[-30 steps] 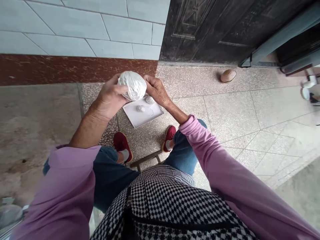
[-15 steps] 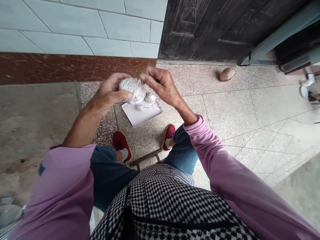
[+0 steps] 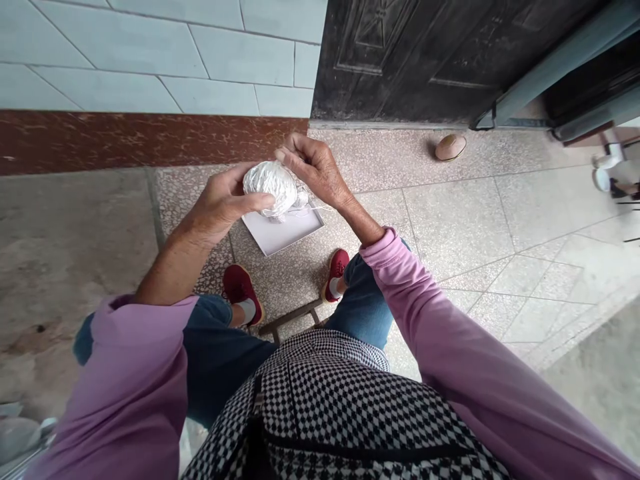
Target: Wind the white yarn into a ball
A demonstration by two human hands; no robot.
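Note:
My left hand (image 3: 220,203) grips a large ball of white thread (image 3: 270,187), thumb across its lower side. Just right of the ball, my right hand (image 3: 313,167) has its fingers pinched together above it, and a thin thread (image 3: 315,208) runs off below them. What the pinch holds is too fine to name for sure. Under the ball a white sheet of paper (image 3: 283,233) lies on the floor. A smaller thread ball (image 3: 301,199) peeks out on the sheet behind the big ball.
I sit on a low stool (image 3: 293,317) with red shoes (image 3: 243,290) on a speckled stone floor. A tiled wall with a red-brown base (image 3: 125,140) is ahead, a dark door (image 3: 410,60) to its right. A tan shoe (image 3: 450,147) lies near the door.
My right hand rose from beside the ball to above it, pinched. The ball turned in my left hand and now covers the small balls on the paper.

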